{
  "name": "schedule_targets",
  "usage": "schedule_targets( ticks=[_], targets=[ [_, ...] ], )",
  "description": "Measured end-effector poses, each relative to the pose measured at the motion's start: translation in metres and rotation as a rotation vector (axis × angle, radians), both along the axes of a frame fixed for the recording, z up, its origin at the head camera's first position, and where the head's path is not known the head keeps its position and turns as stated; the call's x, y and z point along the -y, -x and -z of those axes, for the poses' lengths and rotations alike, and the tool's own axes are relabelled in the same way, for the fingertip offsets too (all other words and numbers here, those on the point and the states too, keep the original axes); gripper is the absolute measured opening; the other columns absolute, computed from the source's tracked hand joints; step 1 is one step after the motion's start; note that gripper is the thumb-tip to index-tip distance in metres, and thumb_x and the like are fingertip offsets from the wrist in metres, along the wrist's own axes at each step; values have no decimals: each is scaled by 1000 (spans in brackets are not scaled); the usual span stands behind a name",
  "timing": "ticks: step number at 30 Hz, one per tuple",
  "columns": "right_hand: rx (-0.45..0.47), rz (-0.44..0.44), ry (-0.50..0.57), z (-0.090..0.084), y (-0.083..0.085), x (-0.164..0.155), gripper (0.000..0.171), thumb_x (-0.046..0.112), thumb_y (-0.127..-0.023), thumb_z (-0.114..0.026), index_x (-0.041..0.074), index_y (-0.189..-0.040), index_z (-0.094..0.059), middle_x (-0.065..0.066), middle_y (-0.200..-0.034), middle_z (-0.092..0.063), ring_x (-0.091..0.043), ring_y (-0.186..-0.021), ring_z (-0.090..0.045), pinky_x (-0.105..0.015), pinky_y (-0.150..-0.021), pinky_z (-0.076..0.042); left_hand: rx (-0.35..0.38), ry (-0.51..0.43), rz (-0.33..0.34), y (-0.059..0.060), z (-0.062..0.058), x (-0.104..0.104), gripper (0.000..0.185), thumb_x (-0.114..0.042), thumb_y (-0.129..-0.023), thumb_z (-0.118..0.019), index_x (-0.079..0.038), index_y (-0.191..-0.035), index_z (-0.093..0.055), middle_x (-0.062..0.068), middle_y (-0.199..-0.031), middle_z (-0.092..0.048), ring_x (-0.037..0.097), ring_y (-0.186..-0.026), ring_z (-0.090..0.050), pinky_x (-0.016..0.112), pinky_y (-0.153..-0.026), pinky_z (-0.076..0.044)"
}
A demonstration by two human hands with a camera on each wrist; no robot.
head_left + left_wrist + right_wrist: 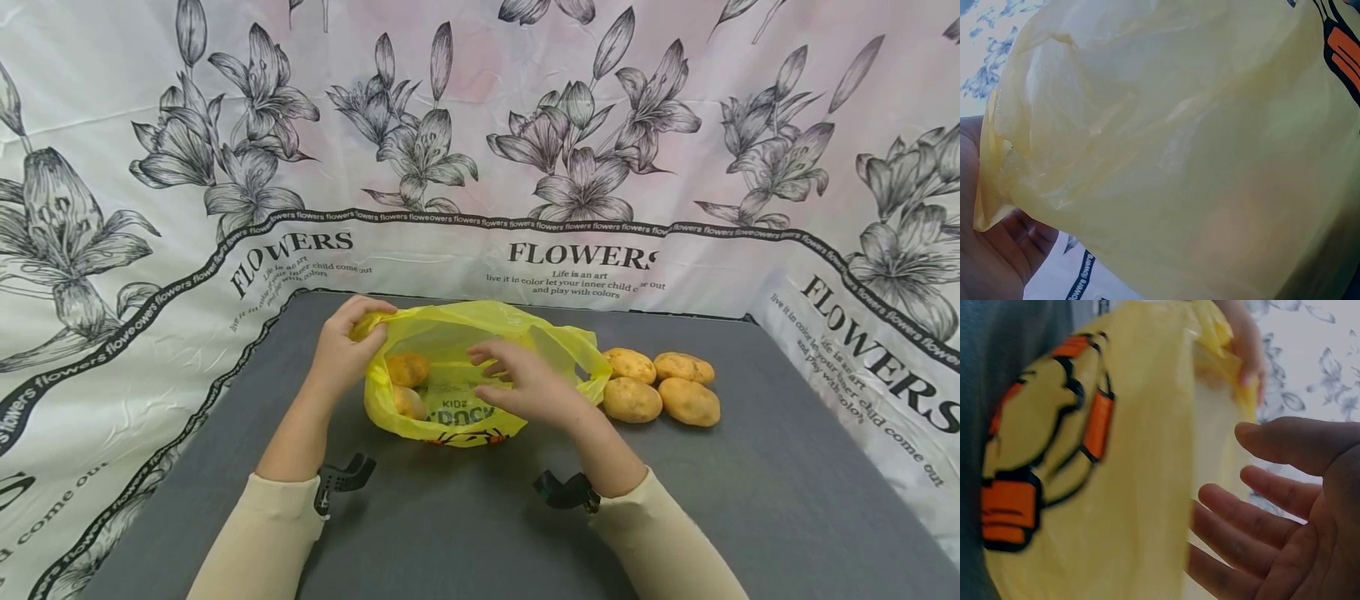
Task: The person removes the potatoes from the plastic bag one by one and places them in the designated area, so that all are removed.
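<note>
6 potatoes in view, 1 bag, 2 hands: 4 potatoes (pixel 632 400) sit in a 2x2 cluster on the grey bench (pixel 450 533), just R of the yellow plastic bag (pixel 480 325), & 2 more potatoes (pixel 407 369) are inside it, one behind the other at its L end. Bag lies w/ its mouth open, printed lettering & an orange/black design showing on it; anything else deeper in, can't tell. L hand (pixel 348 342) is at bag's upper L corner, fingers pinching the rim. R hand (pixel 525 383) is over R part of bag's mouth, fingers released, loosely bent & spread, gripping nothing; whether they touch the plastic, can't tell. Bag's R handle (pixel 604 367) loops out next to the nearest potatoes, contact unclear. Bench's far edge runs close behind bag; flower-print cloth (pixel 420 192) stands beyond. More room on bag's near side, where bench stretches betw. the 2 sleeves (pixel 258 533), & also R, past the 4-potato cluster.
</note>
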State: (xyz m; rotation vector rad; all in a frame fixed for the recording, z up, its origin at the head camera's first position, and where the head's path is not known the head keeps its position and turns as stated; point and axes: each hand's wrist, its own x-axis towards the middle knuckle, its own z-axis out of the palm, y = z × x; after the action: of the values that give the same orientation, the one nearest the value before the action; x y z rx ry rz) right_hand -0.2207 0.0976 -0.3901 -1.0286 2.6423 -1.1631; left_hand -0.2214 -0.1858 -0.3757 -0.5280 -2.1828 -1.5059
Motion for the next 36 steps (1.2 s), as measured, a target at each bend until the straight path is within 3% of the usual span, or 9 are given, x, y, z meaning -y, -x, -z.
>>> schedule_targets(
  ticks=[10,17,25,32,36],
  targets=[
    [38,21,-13,23,-2,28,57,14,-94,-75,9,-146,-52,-10,-130,-63,-31,-115,-65,-44,-94,-54,-7,-7,16,-2,-3,-3,22,9,-94,-59,6,-113,-70,19,-117,-63,21,-104,-54,24,-82,-45],
    [21,-11,-51,37,-4,42,55,20,-94,-75,7,-143,-54,-12,-132,-63,-30,-111,-66,-40,-88,-56,-36,-6,14,-3,-4,-4,22,9,-93,-59,6,-112,-70,19,-116,-63,22,-106,-54,23,-84,-45],
    [-13,-36,-94,45,-6,51,58,17,-93,-76,3,-145,-53,-12,-141,-58,-30,-113,-65,-40,-94,-54,-46,-12,15,22,20,5,24,5,-94,-63,-4,-113,-73,9,-118,-64,18,-113,-55,25,-88,-45],
    [-67,-69,-126,51,-5,56,57,15,-94,-75,6,-146,-53,-11,-142,-57,-28,-112,-64,-38,-94,-53,-26,-4,23,-3,-3,-6,21,10,-93,-60,6,-111,-70,20,-117,-63,25,-110,-55,23,-85,-45],
    [-69,-89,-141,54,-6,58,59,15,-96,-73,7,-149,-49,-12,-142,-57,-28,-114,-63,-38,-95,-52,-37,-1,28,-6,-6,-7,20,10,-93,-60,7,-110,-70,21,-116,-63,23,-107,-55,22,-83,-45]
  ],
)
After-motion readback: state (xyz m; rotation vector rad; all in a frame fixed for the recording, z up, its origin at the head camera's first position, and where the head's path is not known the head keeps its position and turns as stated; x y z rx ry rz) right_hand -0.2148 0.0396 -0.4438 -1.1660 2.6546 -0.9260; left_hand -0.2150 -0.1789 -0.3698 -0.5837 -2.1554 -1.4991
